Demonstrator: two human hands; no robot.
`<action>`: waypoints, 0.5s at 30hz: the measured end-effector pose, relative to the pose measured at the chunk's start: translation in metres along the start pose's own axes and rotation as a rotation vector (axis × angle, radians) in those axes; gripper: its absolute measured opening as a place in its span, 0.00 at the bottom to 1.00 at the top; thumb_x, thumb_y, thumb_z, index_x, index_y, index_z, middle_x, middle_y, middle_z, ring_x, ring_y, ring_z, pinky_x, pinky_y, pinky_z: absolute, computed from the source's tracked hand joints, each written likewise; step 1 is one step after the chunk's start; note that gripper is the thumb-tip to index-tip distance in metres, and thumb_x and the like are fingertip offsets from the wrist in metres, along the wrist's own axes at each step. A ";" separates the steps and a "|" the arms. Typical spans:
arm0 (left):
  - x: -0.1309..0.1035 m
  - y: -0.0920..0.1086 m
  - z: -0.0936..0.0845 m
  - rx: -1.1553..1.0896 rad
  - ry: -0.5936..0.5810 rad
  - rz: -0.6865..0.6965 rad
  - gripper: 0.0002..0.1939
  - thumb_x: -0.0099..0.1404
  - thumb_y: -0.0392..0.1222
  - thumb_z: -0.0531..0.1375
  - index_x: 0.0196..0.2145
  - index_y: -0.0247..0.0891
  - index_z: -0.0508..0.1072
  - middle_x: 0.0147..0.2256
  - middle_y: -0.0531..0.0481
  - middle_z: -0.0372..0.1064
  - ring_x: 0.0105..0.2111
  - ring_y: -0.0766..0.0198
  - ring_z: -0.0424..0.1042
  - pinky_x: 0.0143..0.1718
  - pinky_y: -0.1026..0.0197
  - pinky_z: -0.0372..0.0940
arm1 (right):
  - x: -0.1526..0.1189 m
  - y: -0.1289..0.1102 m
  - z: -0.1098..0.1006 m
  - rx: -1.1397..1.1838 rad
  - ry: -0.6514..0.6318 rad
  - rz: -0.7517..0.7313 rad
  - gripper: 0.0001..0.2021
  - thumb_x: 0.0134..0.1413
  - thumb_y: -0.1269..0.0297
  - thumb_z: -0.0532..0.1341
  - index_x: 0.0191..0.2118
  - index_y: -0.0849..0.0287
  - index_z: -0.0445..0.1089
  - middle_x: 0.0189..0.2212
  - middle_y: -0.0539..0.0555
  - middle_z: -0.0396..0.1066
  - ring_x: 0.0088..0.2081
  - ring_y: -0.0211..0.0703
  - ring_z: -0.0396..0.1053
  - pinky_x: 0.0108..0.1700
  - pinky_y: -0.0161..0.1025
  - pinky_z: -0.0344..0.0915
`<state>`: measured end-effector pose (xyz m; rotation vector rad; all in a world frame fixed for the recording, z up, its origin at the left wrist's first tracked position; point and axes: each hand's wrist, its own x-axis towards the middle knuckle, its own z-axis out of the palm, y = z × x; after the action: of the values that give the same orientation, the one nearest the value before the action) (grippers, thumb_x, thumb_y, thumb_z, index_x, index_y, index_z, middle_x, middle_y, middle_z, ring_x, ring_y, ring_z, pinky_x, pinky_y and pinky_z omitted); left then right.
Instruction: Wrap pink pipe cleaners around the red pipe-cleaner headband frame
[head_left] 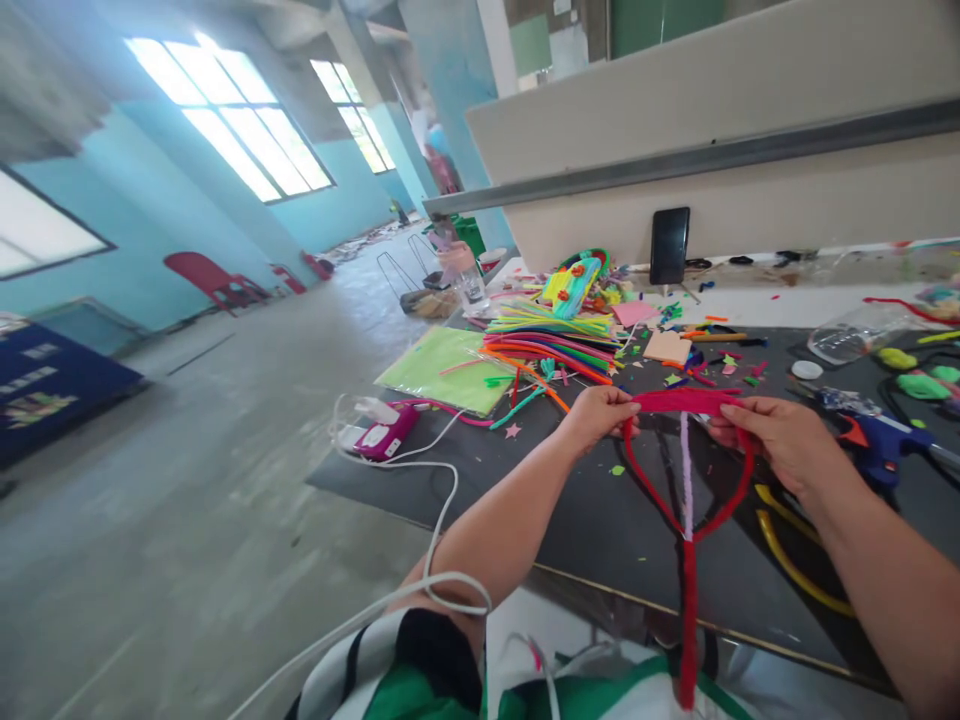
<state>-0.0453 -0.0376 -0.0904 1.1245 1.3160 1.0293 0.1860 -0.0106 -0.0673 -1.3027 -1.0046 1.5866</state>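
Observation:
Between both hands is a red pipe-cleaner frame point(689, 625), with a flat red band across its top, two curved sides and a stem hanging past the table edge. A pale lilac pipe cleaner point(687, 470) runs down its middle. My left hand point(600, 420) pinches the band's left end. At the other end, my right hand point(772, 435) pinches the band between thumb and fingers. A blue glue gun point(885, 440) lies just right of my right hand. Yellow curved pieces point(799, 565) lie below that hand, partly behind my forearm.
A pile of coloured pipe cleaners point(559, 340) lies on a green sheet point(450, 370) beyond my left hand. A white cable point(450, 490) crosses my left arm. A purple power strip point(386, 432) sits at the table's left edge. A phone point(670, 246) leans on the back board.

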 end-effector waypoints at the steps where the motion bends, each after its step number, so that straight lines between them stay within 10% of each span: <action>1: 0.001 0.000 -0.001 0.047 0.023 0.024 0.08 0.59 0.40 0.61 0.34 0.32 0.72 0.24 0.50 0.71 0.22 0.69 0.72 0.26 0.67 0.66 | 0.000 0.000 0.000 -0.003 0.003 0.004 0.06 0.50 0.79 0.62 0.27 0.63 0.72 0.22 0.57 0.75 0.21 0.37 0.72 0.25 0.28 0.72; 9: 0.012 0.037 -0.070 0.717 0.493 0.232 0.09 0.57 0.42 0.59 0.32 0.36 0.77 0.27 0.50 0.73 0.26 0.65 0.70 0.29 0.64 0.62 | 0.007 0.005 -0.002 -0.015 -0.025 0.010 0.05 0.48 0.79 0.64 0.27 0.63 0.71 0.21 0.54 0.75 0.20 0.36 0.72 0.23 0.28 0.71; 15: 0.028 0.055 -0.092 1.123 0.425 0.166 0.06 0.52 0.37 0.61 0.28 0.38 0.78 0.29 0.47 0.74 0.33 0.59 0.70 0.35 0.61 0.60 | 0.007 0.007 0.000 0.012 -0.052 -0.015 0.05 0.46 0.78 0.65 0.25 0.63 0.71 0.21 0.55 0.75 0.19 0.36 0.72 0.23 0.29 0.71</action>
<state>-0.1329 0.0024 -0.0368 1.9130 2.2947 0.6097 0.1848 -0.0059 -0.0761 -1.2489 -1.0323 1.6205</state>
